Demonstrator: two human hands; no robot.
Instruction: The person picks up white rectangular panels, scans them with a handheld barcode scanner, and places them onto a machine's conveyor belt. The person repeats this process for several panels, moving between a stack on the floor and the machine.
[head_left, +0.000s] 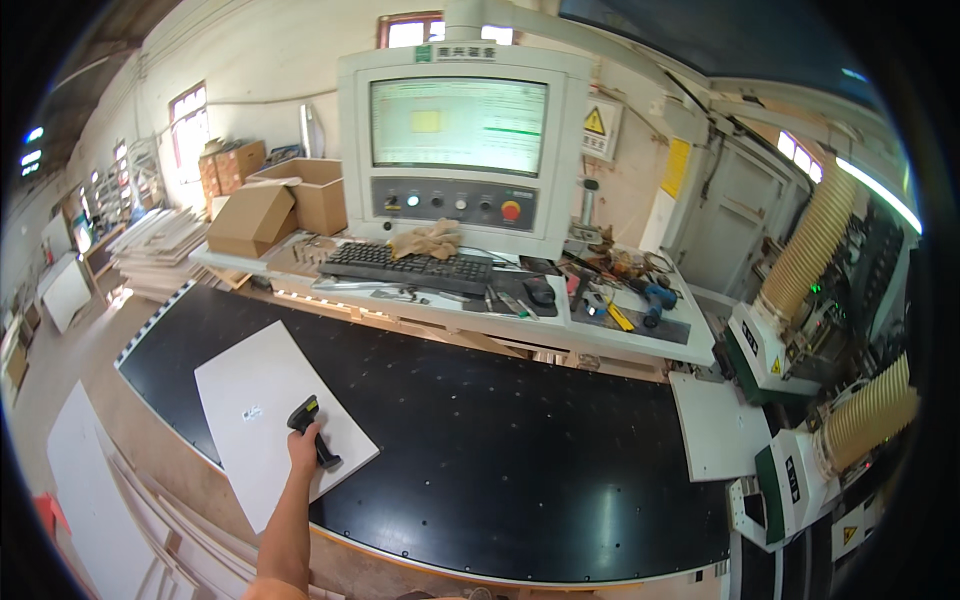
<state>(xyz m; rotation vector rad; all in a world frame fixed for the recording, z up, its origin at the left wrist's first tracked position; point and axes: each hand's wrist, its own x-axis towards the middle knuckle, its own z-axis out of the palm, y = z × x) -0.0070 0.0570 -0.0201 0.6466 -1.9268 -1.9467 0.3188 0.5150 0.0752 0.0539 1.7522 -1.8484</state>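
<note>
My left hand (303, 448) grips a black handheld barcode scanner (324, 452) with a yellow label on its head. It is above a white panel (262, 457) that lies askew on a black machine table (510, 450) and overhangs the near edge. A small label with a printed code (253, 413) is stuck on the panel, left of the scanner. My right hand is out of view. Across the table stands a control console with a lit screen (459, 126) and a red emergency stop button (511, 211).
A keyboard (409, 268), work gloves (427, 240), a mouse (538, 291) and a blue power drill (658, 301) lie on the console shelf. Machine units with ribbed hoses (810, 232) and another white panel (720, 427) are at right. White boards (97, 480) are stacked at lower left.
</note>
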